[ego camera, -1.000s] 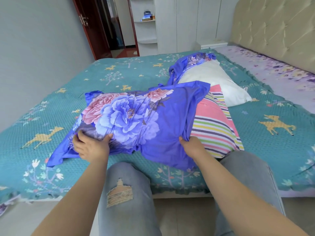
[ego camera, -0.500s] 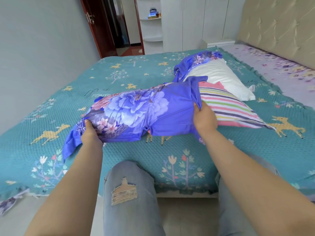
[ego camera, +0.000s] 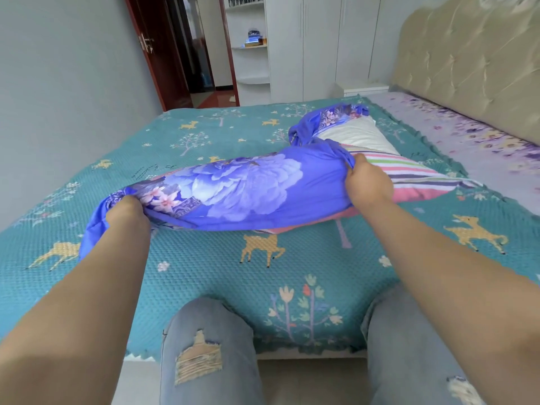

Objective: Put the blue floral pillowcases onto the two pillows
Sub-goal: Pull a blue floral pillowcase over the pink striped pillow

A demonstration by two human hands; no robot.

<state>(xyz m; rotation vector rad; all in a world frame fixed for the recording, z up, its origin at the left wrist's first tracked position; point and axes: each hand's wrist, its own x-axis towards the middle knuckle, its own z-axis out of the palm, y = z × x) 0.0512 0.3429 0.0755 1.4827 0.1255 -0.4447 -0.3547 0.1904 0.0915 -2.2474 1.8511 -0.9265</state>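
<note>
A striped pillow (ego camera: 415, 173) is held lifted above the bed, its left part inside a blue floral pillowcase (ego camera: 239, 191). My left hand (ego camera: 125, 213) grips the closed left end of the case. My right hand (ego camera: 369, 182) grips the bunched open edge of the case against the pillow. The striped right end sticks out bare and rests on the bedspread. Behind it lies a white pillow (ego camera: 356, 135) with the second blue floral pillowcase (ego camera: 327, 121) crumpled over its far end.
The teal bedspread (ego camera: 204, 267) with deer and trees covers the bed; my knees in torn jeans (ego camera: 204, 355) stand against its front edge. A padded headboard (ego camera: 467, 62) is at the right, a white wardrobe (ego camera: 304, 48) and a dark red door (ego camera: 163, 54) behind.
The pillow and case have risen off the bed and tilted edge-on. My right hand has pulled the open edge of the case further right along the striped pillow.
</note>
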